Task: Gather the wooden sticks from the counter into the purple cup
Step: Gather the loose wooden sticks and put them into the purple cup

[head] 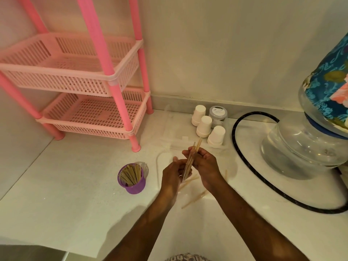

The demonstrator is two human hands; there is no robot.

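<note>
A purple cup [134, 185] stands on the white counter [75, 185], left of my hands, with several wooden sticks upright inside it. Between my hands is a bundle of wooden sticks [192, 157], tilted with its top end pointing away. My right hand [206, 166] grips the bundle from the right, and my left hand [174, 173] closes against its lower end from the left. Loose wooden sticks [194, 200] lie on the counter under and in front of my hands; part of them is hidden by my wrists.
A pink two-tier basket rack [90, 113] stands at the back left. Three stacks of white paper cups [207, 126] and a small lidded jar [218, 114] sit by the wall. A black hose [244, 159] loops around a glass water dispenser [305, 147] on the right.
</note>
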